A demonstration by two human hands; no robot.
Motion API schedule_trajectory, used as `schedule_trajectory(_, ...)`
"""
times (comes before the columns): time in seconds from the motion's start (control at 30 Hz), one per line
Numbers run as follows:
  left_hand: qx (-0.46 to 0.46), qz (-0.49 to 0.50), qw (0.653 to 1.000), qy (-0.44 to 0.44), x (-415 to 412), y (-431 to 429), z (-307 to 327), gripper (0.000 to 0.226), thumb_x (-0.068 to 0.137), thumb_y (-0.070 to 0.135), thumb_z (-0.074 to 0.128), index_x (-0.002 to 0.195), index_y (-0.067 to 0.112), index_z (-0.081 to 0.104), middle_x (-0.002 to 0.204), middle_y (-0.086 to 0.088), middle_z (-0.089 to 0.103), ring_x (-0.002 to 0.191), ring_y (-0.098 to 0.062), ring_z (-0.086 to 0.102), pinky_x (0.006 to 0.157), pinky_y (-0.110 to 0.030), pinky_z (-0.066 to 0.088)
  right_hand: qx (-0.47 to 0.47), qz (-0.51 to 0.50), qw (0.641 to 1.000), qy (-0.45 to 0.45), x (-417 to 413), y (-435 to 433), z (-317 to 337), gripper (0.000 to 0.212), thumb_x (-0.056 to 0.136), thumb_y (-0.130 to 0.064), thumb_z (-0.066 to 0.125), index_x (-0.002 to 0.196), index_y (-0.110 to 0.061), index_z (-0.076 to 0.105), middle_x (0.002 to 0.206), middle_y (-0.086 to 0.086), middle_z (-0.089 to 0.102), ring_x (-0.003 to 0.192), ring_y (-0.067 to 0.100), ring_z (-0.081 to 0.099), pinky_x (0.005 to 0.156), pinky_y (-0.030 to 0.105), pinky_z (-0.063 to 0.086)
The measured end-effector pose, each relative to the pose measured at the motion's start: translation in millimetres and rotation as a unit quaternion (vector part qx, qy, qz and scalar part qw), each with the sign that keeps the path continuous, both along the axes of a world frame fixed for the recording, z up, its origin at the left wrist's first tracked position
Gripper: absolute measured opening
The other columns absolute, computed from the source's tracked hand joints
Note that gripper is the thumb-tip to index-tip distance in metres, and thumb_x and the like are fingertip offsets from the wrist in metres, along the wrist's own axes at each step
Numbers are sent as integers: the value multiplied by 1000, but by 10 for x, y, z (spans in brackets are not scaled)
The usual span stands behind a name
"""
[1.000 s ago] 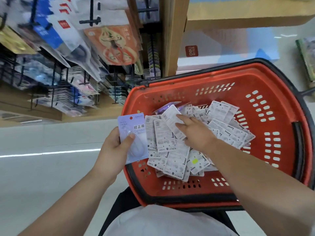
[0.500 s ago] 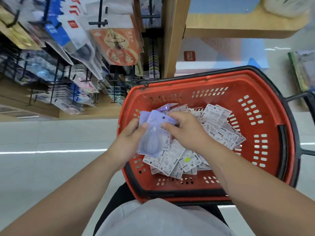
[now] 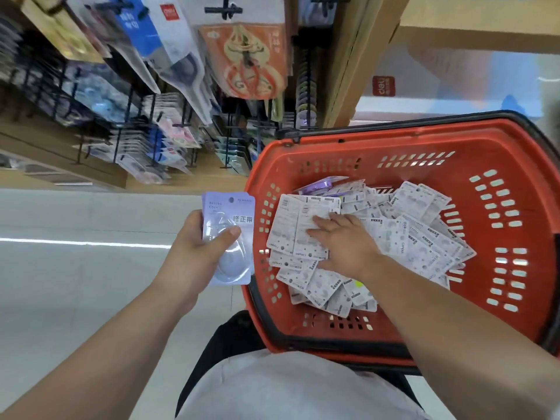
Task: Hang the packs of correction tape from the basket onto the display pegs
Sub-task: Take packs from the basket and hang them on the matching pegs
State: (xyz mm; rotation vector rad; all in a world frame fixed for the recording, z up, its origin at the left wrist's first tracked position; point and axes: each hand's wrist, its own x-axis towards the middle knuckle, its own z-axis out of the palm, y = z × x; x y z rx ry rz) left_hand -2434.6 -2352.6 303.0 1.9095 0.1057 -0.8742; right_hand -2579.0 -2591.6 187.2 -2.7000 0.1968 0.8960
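Step, as I judge it: collecting packs for hanging; nothing is going onto a peg yet. The red basket [image 3: 348,147] sits at 3 o'clock, seemingly on the lap. A loose pile of packs [image 3: 424,237] covers its bottom, mostly back side up. The right hand [image 3: 342,244] lies flat on the pile, fingers straight, gripping nothing. The left hand [image 3: 194,259], at the basket's 9 o'clock and outside the rim, clamps a thin stack of lilac packs [image 3: 239,215], thumb on the blister. Next: pinch one pack free, add it to the stack, line the hang-holes up with a peg.

Pale floor [image 3: 75,298] at 8 o'clock. Black pegs [image 3: 223,9] on the shop rack at 11 o'clock, crowded with goods. Wooden post [image 3: 348,62] at 12.
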Motion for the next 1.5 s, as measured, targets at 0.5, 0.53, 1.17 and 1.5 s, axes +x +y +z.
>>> schedule_trajectory(0.5,-73,-28,997,8,27,-315,15,29,102,15,65,124,33,59,117,9,74,98,-3,73,75,-21,54,298,-343,853,-256,194,-179,1122,17,101,-14,61,92,-3,70,74,17,61,52,10,53,54,19,44)
schedule_trajectory(0.53,-81,-32,996,19,9,-345,3,27,103,17,64,126,30,58,117,8,74,97,-1,73,73,-19,54,325,-343,847,-244,253,-115,1179,17,102,-14,61,92,-3,70,76,18,62,50,11,57,52,19,46)
schedule_trajectory(1.17,-132,-106,979,116,241,56,-133,58,81,15,79,137,17,61,127,-14,73,117,-34,71,98,-47,58,412,-438,778,-182,937,576,989,16,102,-25,62,90,-20,71,74,14,62,52,16,61,51,33,55)
schedule_trajectory(1.5,-58,38,995,77,303,327,-228,51,75,12,78,123,21,65,111,-3,80,100,-29,78,87,-47,60,96,-199,975,18,525,614,97,87,81,-68,70,152,-27,43,152,0,49,135,25,51,107,40,46)
